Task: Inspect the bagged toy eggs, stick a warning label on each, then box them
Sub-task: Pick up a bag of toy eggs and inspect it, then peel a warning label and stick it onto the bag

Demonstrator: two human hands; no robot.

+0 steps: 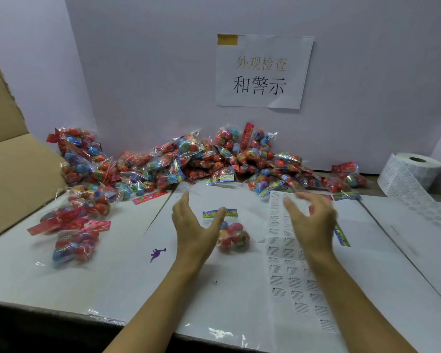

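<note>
Item in hand: one clear plastic bag of red and blue toy eggs [231, 234] on the white tabletop [127, 273] between my left hand [192, 231] and right hand [313, 222], both spread and empty; inspection step, next needing a warning label from the white label sheet [288, 276].

Only one view on my feed: head-worn wide-angle, looking forward and down over the white table [127, 276] from close range. Both forearms enter from the bottom edge, left hand [191, 225] and right hand [313, 220] mid-frame. View faces the back wall [150, 59], paper sign [262, 71] upper centre. Edges bend from lens distortion. No second view to overlap.
</note>
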